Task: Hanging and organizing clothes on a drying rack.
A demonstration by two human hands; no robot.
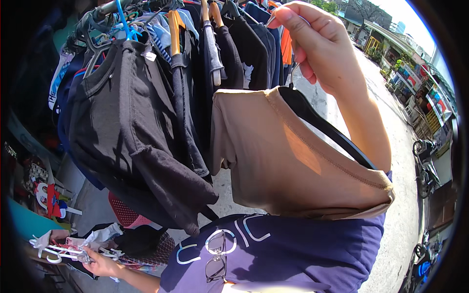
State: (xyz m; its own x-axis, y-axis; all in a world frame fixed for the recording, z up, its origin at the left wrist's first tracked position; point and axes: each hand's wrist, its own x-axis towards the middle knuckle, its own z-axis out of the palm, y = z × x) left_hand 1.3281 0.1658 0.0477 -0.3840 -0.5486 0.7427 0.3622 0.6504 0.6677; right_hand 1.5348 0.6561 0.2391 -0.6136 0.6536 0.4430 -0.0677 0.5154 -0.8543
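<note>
At the upper right my right hand (315, 44) pinches the metal hook (292, 75) of a black hanger (322, 126). From this hanger a brown shirt (263, 146) hangs at a slant in front of my body. My left hand (100, 263), low on the left, grips several white plastic hangers (60, 251) with small garments (100, 234) on them. A black shirt (121, 110) with a small white tag hangs on the rack, left of the brown shirt. Dark garments (249, 47) hang close behind my right hand.
A crowded clothes rack bar (110, 6) crosses the top left. Below it stands a pink perforated plastic basket (126, 210). Concrete pavement (397, 146) runs along the right, with parked motorcycles (427, 175) at its far side. Sunglasses (216, 256) hang on my navy shirt (311, 249).
</note>
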